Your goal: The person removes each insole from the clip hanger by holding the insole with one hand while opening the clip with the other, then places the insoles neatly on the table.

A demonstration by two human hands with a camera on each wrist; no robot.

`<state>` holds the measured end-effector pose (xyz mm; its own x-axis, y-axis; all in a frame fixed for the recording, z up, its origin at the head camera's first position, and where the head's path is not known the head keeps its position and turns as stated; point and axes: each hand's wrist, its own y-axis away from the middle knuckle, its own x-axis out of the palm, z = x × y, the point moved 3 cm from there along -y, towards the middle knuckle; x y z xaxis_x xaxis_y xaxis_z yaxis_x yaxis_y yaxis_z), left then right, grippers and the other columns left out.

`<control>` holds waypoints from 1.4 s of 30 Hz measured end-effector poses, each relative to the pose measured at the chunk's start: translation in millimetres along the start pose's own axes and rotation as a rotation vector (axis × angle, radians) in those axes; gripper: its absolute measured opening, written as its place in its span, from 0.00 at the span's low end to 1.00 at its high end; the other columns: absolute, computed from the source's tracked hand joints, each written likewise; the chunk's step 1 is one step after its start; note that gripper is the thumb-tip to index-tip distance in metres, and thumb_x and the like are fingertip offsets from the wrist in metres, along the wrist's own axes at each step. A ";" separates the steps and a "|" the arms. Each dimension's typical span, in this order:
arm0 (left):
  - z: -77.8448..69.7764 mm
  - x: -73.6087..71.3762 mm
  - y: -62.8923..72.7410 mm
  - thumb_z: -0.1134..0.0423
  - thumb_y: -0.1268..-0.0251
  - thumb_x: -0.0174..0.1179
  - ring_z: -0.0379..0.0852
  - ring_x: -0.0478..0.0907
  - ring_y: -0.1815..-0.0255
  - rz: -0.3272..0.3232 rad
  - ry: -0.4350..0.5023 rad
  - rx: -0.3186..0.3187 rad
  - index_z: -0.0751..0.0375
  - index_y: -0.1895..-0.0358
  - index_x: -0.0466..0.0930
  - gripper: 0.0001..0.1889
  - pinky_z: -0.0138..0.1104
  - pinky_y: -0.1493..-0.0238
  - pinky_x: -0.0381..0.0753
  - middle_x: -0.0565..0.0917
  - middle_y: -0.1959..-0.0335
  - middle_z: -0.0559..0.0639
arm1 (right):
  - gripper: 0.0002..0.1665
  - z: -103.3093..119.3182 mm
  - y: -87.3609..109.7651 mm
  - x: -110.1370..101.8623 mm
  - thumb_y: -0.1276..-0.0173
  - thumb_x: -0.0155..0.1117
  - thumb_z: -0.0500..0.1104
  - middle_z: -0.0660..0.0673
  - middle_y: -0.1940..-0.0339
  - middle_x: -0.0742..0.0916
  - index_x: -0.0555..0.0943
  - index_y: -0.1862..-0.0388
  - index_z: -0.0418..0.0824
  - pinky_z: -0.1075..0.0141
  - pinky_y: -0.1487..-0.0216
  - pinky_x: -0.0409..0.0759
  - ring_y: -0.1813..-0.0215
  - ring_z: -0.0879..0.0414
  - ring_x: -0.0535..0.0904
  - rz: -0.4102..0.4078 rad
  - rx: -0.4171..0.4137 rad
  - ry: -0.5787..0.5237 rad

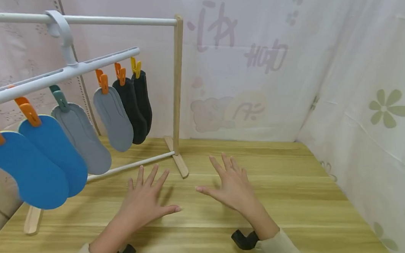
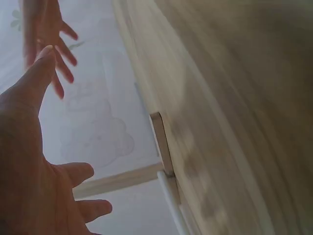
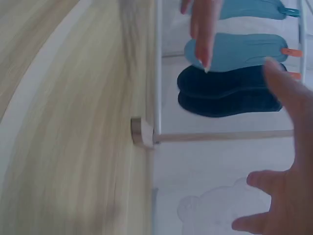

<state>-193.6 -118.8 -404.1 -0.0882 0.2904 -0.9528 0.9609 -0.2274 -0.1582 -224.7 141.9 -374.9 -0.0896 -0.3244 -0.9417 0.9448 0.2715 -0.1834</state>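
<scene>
Both hands hover over the wooden table [image 1: 295, 198] with fingers spread and nothing in them. My left hand [image 1: 143, 206] is in front of the drying rack's lower bar, nearest the hanging insoles. To its right, my right hand [image 1: 234, 188] stands apart, thumb pointing left. From a white hanger [image 1: 106, 59] hang two blue insoles [image 1: 41, 173], a grey insole [image 1: 83, 138] with a green clip [image 1: 60, 98], another grey insole [image 1: 114, 117], and two black insoles [image 1: 132, 111]. Orange clips [image 1: 30, 112] and a yellow clip [image 1: 136, 69] hold the others.
The rack's white top rail [image 1: 121, 20] carries the hanger's hook [image 1: 63, 34]. A wooden post [image 1: 178, 85] rises from a wooden foot [image 1: 178, 162] at the table's back. Printed curtains [image 1: 243, 113] stand behind and at the right. Black straps [image 1: 244, 239] sit at both wrists.
</scene>
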 end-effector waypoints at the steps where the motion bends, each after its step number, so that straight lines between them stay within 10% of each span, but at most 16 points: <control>1: 3.5 -1.8 4.3 0.18 0.52 0.58 0.75 0.43 0.18 -0.002 -0.005 0.003 0.43 0.20 0.58 0.56 0.77 0.29 0.51 0.53 0.17 0.58 | 0.62 1.1 -1.1 0.5 0.44 0.52 0.87 0.37 0.16 0.56 0.53 0.17 0.60 0.22 0.28 0.52 0.18 0.28 0.50 0.004 -0.008 -0.026; 11: 32.2 -25.6 49.7 0.27 0.42 0.61 0.70 0.55 0.20 -0.130 0.051 0.045 0.51 0.21 0.59 0.51 0.64 0.23 0.57 0.58 0.19 0.62 | 0.56 12.9 -11.9 5.3 0.37 0.59 0.76 0.40 0.15 0.56 0.50 0.16 0.61 0.26 0.25 0.55 0.18 0.31 0.53 -0.035 -0.086 -0.162; 18: 75.8 -32.3 66.9 0.58 0.37 0.71 0.63 0.68 0.29 -0.605 0.257 0.092 0.60 0.29 0.71 0.33 0.51 0.26 0.66 0.71 0.28 0.61 | 0.53 26.2 -22.2 12.5 0.34 0.60 0.74 0.45 0.15 0.56 0.46 0.18 0.69 0.25 0.30 0.63 0.17 0.34 0.54 -0.055 -0.068 -0.343; 22: 111.4 -32.1 76.7 0.58 0.32 0.66 0.57 0.69 0.30 -0.853 0.246 0.094 0.60 0.33 0.76 0.26 0.42 0.22 0.61 0.74 0.31 0.60 | 0.52 36.7 -31.5 16.1 0.33 0.60 0.72 0.49 0.14 0.55 0.44 0.18 0.72 0.24 0.29 0.60 0.17 0.36 0.53 -0.058 -0.062 -0.426; 27: 101.4 -79.0 94.0 0.46 0.30 0.61 0.40 0.71 0.43 -1.081 0.282 0.001 0.77 0.61 0.78 0.28 0.42 0.35 0.62 0.75 0.51 0.75 | 0.51 51.3 -44.9 16.2 0.32 0.57 0.74 0.52 0.14 0.53 0.44 0.18 0.71 0.26 0.27 0.58 0.16 0.39 0.52 -0.066 -0.070 -0.507; 30: 112.5 -90.6 99.1 0.42 0.34 0.61 0.25 0.60 0.41 -1.229 0.327 -0.093 0.81 0.65 0.70 0.34 0.39 0.37 0.61 0.77 0.58 0.55 | 0.51 57.0 -51.6 16.7 0.32 0.55 0.75 0.51 0.14 0.53 0.44 0.18 0.69 0.28 0.25 0.58 0.16 0.40 0.51 -0.072 -0.082 -0.555; 33: 126.0 -101.5 101.7 0.45 0.41 0.66 0.31 0.61 0.36 -1.340 0.407 -0.175 0.77 0.61 0.71 0.32 0.38 0.29 0.57 0.70 0.47 0.37 | 0.51 60.9 -57.8 16.6 0.31 0.53 0.75 0.51 0.14 0.52 0.44 0.17 0.66 0.31 0.22 0.55 0.14 0.43 0.49 -0.083 -0.095 -0.601; 36: 146.4 -106.8 101.8 0.47 0.42 0.67 0.40 0.57 0.28 -1.341 0.530 -0.254 0.69 0.41 0.66 0.35 0.36 0.24 0.51 0.62 0.34 0.41 | 0.51 63.0 -64.5 16.8 0.30 0.52 0.74 0.52 0.14 0.53 0.44 0.16 0.64 0.35 0.19 0.52 0.14 0.47 0.47 -0.101 -0.093 -0.651; 42: 191.1 -107.1 97.1 0.47 0.32 0.61 0.45 0.42 0.17 -1.030 0.694 -0.448 0.50 0.20 0.40 0.47 0.38 0.15 0.35 0.42 0.18 0.46 | 0.52 67.3 -79.2 20.5 0.29 0.49 0.76 0.50 0.14 0.52 0.43 0.16 0.60 0.33 0.20 0.54 0.15 0.42 0.51 -0.103 -0.080 -0.752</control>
<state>-141.1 -349.6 -366.9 -0.8029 0.5881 -0.0972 0.5504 0.6689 -0.4995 -280.1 52.7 -360.7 0.0903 -0.8738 -0.4779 0.9150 0.2623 -0.3066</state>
